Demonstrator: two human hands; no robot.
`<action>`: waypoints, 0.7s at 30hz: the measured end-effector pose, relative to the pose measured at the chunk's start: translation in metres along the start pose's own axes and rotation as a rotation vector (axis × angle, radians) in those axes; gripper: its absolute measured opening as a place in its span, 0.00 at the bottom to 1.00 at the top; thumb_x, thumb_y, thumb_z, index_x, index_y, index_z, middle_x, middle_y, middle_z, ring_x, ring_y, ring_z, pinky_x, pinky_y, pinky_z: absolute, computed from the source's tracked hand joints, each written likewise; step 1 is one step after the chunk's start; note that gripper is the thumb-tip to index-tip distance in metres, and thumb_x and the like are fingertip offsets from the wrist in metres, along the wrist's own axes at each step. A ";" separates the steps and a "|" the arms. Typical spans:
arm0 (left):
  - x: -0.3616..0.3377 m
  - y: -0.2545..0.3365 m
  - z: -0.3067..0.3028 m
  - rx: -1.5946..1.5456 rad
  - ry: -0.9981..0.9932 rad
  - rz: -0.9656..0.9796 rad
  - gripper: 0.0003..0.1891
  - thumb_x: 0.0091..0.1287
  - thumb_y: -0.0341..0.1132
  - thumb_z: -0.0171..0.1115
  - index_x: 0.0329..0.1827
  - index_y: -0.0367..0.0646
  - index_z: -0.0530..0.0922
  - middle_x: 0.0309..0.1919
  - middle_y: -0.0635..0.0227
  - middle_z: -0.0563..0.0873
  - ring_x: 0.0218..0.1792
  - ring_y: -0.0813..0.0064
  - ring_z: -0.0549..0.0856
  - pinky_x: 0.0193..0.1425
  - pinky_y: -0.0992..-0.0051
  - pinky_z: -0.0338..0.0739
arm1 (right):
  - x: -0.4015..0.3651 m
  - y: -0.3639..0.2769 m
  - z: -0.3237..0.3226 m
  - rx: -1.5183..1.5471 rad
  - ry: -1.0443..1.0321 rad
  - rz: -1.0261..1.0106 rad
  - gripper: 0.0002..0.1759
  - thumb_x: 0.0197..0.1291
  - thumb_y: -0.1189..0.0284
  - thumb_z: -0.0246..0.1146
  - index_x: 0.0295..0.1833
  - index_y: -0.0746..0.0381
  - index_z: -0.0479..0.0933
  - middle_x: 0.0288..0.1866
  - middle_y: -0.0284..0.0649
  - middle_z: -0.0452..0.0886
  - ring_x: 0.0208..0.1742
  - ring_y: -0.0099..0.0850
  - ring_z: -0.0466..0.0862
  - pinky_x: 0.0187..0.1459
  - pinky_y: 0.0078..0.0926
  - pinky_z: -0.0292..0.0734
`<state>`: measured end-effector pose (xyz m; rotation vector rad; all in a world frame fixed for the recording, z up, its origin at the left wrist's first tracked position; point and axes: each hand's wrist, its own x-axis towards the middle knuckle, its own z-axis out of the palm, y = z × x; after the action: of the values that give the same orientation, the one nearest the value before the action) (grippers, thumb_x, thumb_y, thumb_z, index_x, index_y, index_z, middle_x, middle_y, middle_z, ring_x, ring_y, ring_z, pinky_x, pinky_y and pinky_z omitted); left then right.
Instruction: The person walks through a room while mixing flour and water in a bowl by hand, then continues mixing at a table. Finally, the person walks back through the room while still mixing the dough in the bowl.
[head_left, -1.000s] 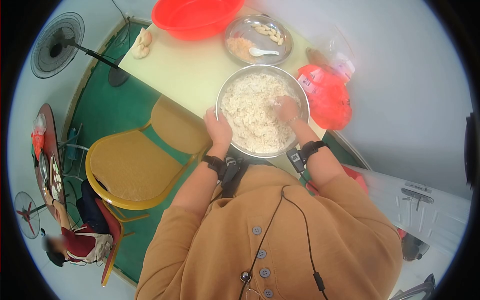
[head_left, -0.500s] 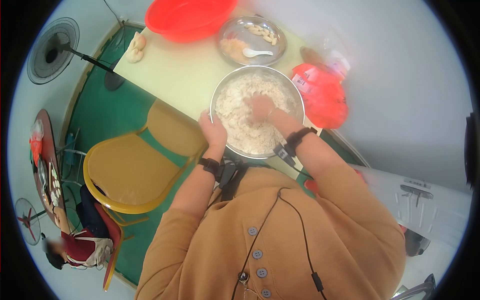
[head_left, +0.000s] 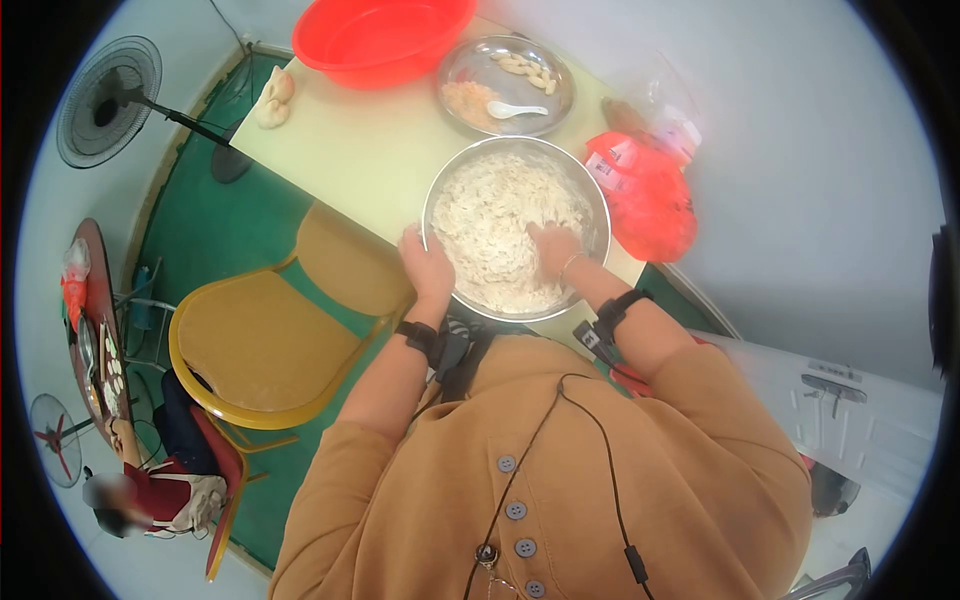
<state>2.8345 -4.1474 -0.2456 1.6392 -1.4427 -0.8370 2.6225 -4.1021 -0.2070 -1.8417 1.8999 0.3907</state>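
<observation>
A round metal bowl (head_left: 606, 215) with a shaggy, pale floury mixture (head_left: 490, 215) in it stands at the table's near edge. My left hand (head_left: 427, 265) grips the bowl's left rim. Inside the bowl, toward the right, my right hand (head_left: 556, 250) is in the mixture, its fingers apart and their tips partly sunk in it; nothing is gripped between them. Behind the bowl lies a metal plate (head_left: 470, 70) with a white spoon (head_left: 518, 109), orange shreds and pale finger-shaped pieces.
On the table (head_left: 340, 150) are a red basin (head_left: 385, 45), a dough-like lump (head_left: 273, 98) and red plastic bags (head_left: 650, 195). A yellow chair (head_left: 265, 345) stands left. Farther left, a seated person (head_left: 165, 495) is at a round table (head_left: 92, 240). A fan (head_left: 108, 100) stands at upper left.
My right hand has moved right and slightly down within the bowl, and its fingers show more clearly. My left hand stays on the rim.
</observation>
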 end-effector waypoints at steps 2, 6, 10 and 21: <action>-0.002 0.003 -0.001 -0.018 0.004 -0.003 0.12 0.63 0.30 0.51 0.48 0.36 0.71 0.43 0.51 0.73 0.46 0.54 0.72 0.51 0.62 0.67 | 0.014 0.010 -0.002 0.055 0.074 0.023 0.38 0.31 0.66 0.74 0.53 0.54 0.66 0.46 0.52 0.74 0.48 0.47 0.78 0.47 0.37 0.76; -0.002 0.003 -0.002 0.033 -0.012 0.006 0.12 0.62 0.27 0.52 0.49 0.35 0.70 0.45 0.53 0.72 0.44 0.59 0.74 0.50 0.66 0.69 | 0.038 0.024 -0.009 0.143 0.209 0.087 0.28 0.38 0.74 0.67 0.50 0.56 0.69 0.45 0.54 0.74 0.45 0.49 0.79 0.47 0.38 0.75; -0.001 0.004 -0.001 -0.015 -0.008 -0.026 0.12 0.63 0.29 0.50 0.49 0.36 0.70 0.44 0.50 0.73 0.47 0.52 0.72 0.52 0.61 0.67 | 0.057 0.031 -0.005 0.281 0.354 0.101 0.23 0.43 0.76 0.61 0.51 0.58 0.73 0.45 0.53 0.78 0.46 0.46 0.79 0.48 0.37 0.75; 0.010 0.003 -0.002 0.007 -0.108 0.036 0.13 0.64 0.30 0.49 0.51 0.38 0.69 0.45 0.51 0.72 0.49 0.51 0.72 0.53 0.61 0.67 | 0.004 -0.006 -0.003 0.453 0.178 -0.002 0.43 0.37 0.67 0.71 0.58 0.66 0.56 0.44 0.58 0.76 0.48 0.51 0.77 0.50 0.38 0.72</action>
<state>2.8364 -4.1572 -0.2416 1.5891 -1.5467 -0.9128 2.6281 -4.1076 -0.2062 -1.6120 1.9041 -0.2013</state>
